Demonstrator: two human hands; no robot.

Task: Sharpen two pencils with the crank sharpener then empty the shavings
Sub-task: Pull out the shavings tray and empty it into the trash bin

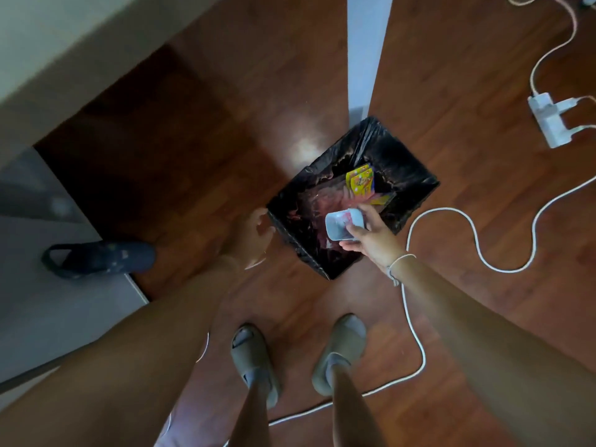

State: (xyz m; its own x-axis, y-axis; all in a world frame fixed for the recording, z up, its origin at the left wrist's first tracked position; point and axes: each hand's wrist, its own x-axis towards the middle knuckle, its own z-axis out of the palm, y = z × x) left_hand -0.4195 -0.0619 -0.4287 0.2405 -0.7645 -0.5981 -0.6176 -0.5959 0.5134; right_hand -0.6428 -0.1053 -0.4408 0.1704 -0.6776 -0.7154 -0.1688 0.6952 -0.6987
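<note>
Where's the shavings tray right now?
Head view, centre-right: the tray is in the right hand, held over the bin, near its front edge.

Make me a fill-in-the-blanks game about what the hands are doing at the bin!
1. The right hand holds the small white tray over the ____.
2. The bin liner is coloured ____.
3. The left hand is beside the bin's ____ corner.
4. A white ____ snakes across the floor.

Missing words: bin; black; left; cable
</note>
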